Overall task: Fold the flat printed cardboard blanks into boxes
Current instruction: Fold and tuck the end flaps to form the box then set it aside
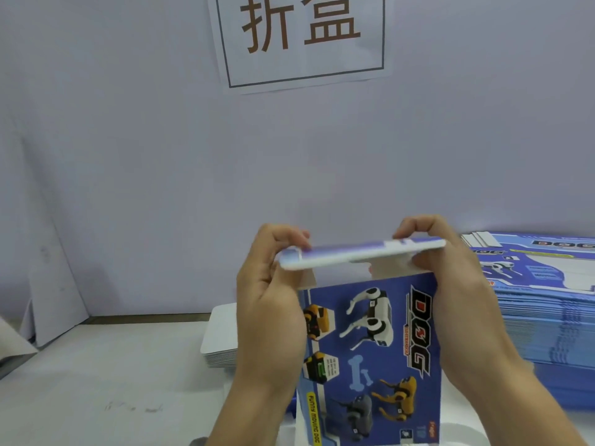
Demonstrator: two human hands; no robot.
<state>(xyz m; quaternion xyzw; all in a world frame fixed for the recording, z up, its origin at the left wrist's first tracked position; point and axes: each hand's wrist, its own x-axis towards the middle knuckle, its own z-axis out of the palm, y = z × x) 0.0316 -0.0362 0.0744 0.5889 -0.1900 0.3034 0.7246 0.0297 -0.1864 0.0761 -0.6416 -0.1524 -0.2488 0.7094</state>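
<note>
A: What's printed on the box (373, 349)?
B: "DOG" and "FUNNY MOVING DOG". The left hand (270, 297) and right hand (450, 284) pinch its top flap (360, 252), below the wall sign (302, 37) reading "折盒".

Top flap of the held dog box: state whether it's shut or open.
Open, not yet tucked: the top flap sits lifted above the box, pinched by left hand and right hand.
</note>
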